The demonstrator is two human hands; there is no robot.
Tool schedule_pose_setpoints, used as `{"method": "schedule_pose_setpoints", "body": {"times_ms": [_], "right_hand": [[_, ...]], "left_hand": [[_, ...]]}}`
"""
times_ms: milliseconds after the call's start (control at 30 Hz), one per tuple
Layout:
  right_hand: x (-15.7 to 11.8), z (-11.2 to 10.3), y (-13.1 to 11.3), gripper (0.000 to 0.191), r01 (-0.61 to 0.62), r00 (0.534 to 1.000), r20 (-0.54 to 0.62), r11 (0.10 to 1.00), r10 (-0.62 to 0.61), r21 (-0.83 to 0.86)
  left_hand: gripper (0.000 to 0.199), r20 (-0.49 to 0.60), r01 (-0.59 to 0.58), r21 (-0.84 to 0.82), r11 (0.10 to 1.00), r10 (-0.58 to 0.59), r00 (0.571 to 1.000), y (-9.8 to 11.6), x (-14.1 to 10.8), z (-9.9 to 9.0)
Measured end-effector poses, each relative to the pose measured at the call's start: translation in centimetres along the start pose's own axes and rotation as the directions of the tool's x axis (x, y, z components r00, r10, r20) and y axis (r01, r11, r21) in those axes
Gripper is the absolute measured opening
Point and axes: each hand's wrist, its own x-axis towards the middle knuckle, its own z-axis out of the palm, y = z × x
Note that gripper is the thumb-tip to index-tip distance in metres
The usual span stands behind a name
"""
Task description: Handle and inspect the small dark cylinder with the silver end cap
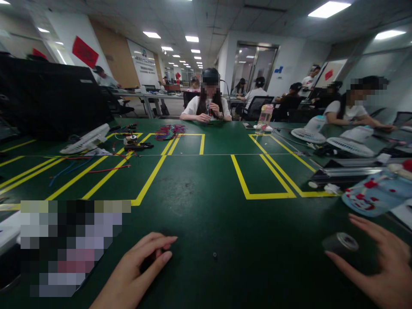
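My left hand (138, 266) is above the green table (183, 214) at the lower middle. Its fingers curl loosely, thumb and index tips apart, with nothing between them. To its right a tiny dark ring-shaped piece (214, 255) lies on the tabletop. At the lower right, my right hand (383, 253) is spread, thumb and fingers on either side of a short dark cylinder with a pale ring at its end (341, 243). The cylinder is slightly blurred; I cannot tell whether the fingers touch it.
Right of centre stand a blue patterned bottle (375, 193) and metal rails (347, 171). White fans (309, 134) lie behind them. Far left are another fan (85, 139), loose wires (77, 165) and a black screen (51, 94). Opposite, a person (207, 103) handles a small item near bundled wires (170, 131).
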Motion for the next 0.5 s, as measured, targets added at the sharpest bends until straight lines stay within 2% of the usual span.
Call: {"method": "schedule_pose_setpoints", "body": {"times_ms": [67, 133, 167, 233, 300, 367, 400, 433, 500], "right_hand": [[1.2, 0.2, -4.6, 0.067, 0.145, 0.989, 0.011, 0.989, -0.145, 0.033], [2.3, 1.3, -10.0, 0.056, 0.281, 0.938, 0.154, 0.942, -0.31, 0.184], [2.7, 2.1, -12.8, 0.051, 0.297, 0.89, 0.261, 0.911, -0.373, 0.286], [3.6, 3.9, -17.7, 0.048, 0.216, 0.786, 0.445, 0.865, -0.429, 0.452], [4.3, 5.3, -21.3, 0.033, 0.126, 0.708, 0.534, 0.826, -0.463, 0.549], [4.8, 5.7, -22.8, 0.015, 0.078, 0.676, 0.553, 0.794, -0.487, 0.603], [5.0, 5.4, -22.6, 0.012, 0.064, 0.684, 0.544, 0.782, -0.487, 0.62], [5.1, 4.8, -21.9, 0.012, 0.057, 0.706, 0.522, 0.772, -0.479, 0.633], [5.2, 3.1, -18.9, 0.012, 0.101, 0.777, 0.435, 0.771, -0.456, 0.629]], "left_hand": [[0.029, 0.001, 0.024, 0.0, 1.0, -0.024, 1.0, 0.0, 0.1, 0.1], [0.029, -0.002, 0.051, 0.001, 0.999, -0.051, 0.999, -0.1, 0.2, 0.0], [0.029, -0.001, 0.062, 0.002, 0.998, -0.062, 0.998, -0.1, 0.2, -0.1], [0.029, 0.01, 0.073, 0.005, 0.997, -0.073, 0.997, -0.1, 0.1, -0.3], [0.028, 0.013, 0.074, 0.002, 0.997, -0.075, 0.997, -0.2, 0.1, -0.4], [0.027, 0.005, 0.073, -0.006, 0.997, -0.073, 0.997, -0.1, 0.0, -0.4], [0.026, -0.002, 0.07, -0.012, 0.997, -0.07, 0.998, -0.1, 0.0, -0.4], [0.025, -0.01, 0.066, -0.02, 0.998, -0.066, 0.998, 0.0, -0.1, -0.4], [0.024, -0.02, 0.058, -0.036, 0.998, -0.058, 0.998, 0.1, -0.1, -0.3]]}}
